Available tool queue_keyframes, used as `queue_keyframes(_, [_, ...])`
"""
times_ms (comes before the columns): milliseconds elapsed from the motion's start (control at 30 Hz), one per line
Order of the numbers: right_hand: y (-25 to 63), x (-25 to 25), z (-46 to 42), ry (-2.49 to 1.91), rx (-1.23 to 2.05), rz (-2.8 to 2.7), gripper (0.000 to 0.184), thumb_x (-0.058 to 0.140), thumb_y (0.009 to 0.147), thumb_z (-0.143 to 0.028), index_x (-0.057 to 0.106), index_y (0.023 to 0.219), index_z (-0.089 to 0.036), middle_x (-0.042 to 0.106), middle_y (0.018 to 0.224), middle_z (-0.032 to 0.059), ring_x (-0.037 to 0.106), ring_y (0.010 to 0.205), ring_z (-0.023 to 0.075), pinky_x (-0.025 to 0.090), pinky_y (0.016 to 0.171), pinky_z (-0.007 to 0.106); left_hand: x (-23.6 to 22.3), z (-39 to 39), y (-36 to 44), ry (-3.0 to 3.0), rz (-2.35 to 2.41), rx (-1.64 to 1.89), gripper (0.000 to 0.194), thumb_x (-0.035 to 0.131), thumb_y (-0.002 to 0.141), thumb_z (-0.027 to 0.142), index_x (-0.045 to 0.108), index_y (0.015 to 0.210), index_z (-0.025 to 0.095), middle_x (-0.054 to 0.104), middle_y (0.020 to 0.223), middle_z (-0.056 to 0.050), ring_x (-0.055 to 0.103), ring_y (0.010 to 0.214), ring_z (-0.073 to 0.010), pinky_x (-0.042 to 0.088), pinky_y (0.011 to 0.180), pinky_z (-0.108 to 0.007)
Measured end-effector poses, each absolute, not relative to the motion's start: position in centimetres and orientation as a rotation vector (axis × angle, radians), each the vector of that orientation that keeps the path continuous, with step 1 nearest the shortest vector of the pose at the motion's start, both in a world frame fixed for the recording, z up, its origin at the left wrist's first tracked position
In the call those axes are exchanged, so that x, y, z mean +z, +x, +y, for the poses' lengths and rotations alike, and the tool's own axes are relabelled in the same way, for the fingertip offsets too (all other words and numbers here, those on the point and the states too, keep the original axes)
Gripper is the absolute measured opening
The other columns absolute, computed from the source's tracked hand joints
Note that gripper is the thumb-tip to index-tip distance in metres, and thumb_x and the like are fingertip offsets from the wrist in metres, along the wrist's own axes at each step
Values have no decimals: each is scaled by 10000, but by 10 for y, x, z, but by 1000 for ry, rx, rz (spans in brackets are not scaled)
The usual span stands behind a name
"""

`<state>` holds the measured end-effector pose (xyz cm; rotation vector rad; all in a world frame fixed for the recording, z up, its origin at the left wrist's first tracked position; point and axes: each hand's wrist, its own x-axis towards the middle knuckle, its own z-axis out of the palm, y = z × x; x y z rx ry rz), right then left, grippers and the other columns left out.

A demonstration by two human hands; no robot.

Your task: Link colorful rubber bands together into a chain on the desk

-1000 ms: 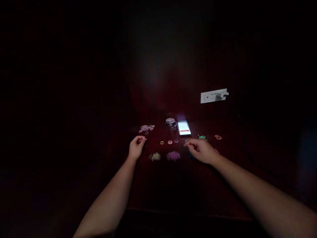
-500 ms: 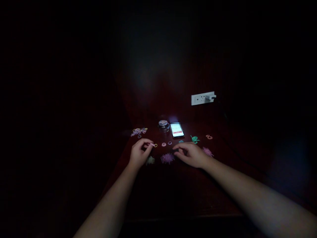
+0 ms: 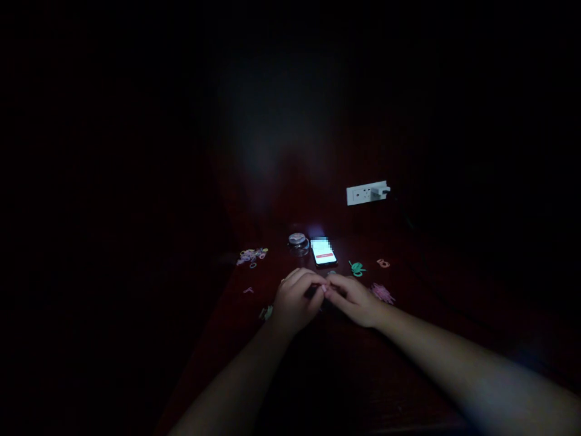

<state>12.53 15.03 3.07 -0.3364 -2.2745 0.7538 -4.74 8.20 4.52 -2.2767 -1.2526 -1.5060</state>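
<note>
My left hand is closed in a pinch on a small pink hair tie above the dark table. My right hand meets it there, its thumb and finger pinching the same band from the right. Close to my left wrist lies a pale green pile of bands, partly covered by the hand. A pink pile of bands sits just beyond my right hand. Green hair ties and an orange hair tie lie farther back. What is under my hands is mostly hidden.
A mixed heap of hair ties lies at the table's left edge, with a small pink band nearer. Behind my hands stand a clear lidded jar and a lit phone. A wall socket holds a plug.
My left hand has moved right, carrying the pink hair tie, and now meets my right hand. The view has tilted slightly, so the table things sit lower.
</note>
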Motion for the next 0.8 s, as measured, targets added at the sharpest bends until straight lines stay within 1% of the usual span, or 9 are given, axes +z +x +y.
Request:
queue_keyframes(100, [123, 32, 147, -312, 766, -2313, 299, 416, 991, -398, 492, 791, -190, 452, 649, -40, 426, 585, 107, 332, 551, 228, 42, 78, -51, -2305, -1273, -1498, 78, 619, 847, 164, 651, 896, 215, 669, 842, -38, 611, 784, -171, 495, 716, -321])
queue_keyframes(200, [121, 35, 145, -328, 768, -2305, 298, 400, 1001, -377, 499, 790, -190, 487, 652, -32, 453, 589, 107, 344, 553, 224, 43, 74, -56, -2349, -1267, -1511, 63, 613, 860, 180, 647, 905, 208, 669, 849, -42, 613, 791, -170, 493, 718, -319])
queue_keyframes(333, [120, 36, 145, -336, 692, -2325, 294, 402, 999, -343, 503, 769, -190, 503, 668, -23, 466, 593, 107, 342, 553, 225, 46, 70, -62, -2453, -1253, -1472, 121, 623, 847, 177, 642, 962, 210, 679, 900, -52, 616, 849, -184, 497, 764, -337])
queue_keyframes(433, [121, 36, 146, -323, 637, -2366, 283, 427, 987, -324, 518, 757, -188, 513, 661, -20, 475, 590, 108, 340, 551, 228, 48, 69, -65, -2516, -1279, -1430, 107, 627, 849, 188, 642, 952, 214, 679, 883, -53, 617, 821, -180, 497, 744, -329])
queue_keyframes(500, [121, 37, 147, -316, 620, -2397, 268, 435, 983, -310, 544, 773, -186, 542, 663, -14, 496, 597, 113, 355, 561, 229, 48, 70, -68, -2535, -1288, -1407, 76, 613, 862, 192, 649, 925, 214, 674, 847, -51, 614, 786, -173, 492, 710, -314])
queue_keyframes(600, [122, 36, 148, -318, 588, -2437, 235, 433, 982, -278, 597, 843, -184, 609, 709, 7, 553, 642, 128, 394, 599, 238, 49, 72, -73, -2556, -1261, -1359, 84, 598, 869, 186, 661, 918, 213, 668, 820, -47, 608, 764, -164, 482, 683, -301])
queue_keyframes(700, [122, 35, 149, -329, 553, -2444, 223, 424, 983, -249, 624, 906, -186, 656, 766, 25, 599, 693, 141, 425, 637, 249, 48, 75, -77, -2547, -1232, -1326, 83, 607, 859, 181, 663, 911, 212, 669, 816, -41, 603, 752, -159, 475, 671, -297])
queue_keyframes(800, [121, 35, 151, -343, 509, -2419, 210, 438, 978, -242, 632, 918, -188, 676, 796, 34, 616, 720, 150, 439, 661, 260, 48, 76, -79, -2543, -1221, -1305, 88, 618, 849, 171, 662, 913, 210, 674, 836, -43, 605, 768, -159, 479, 684, -300])
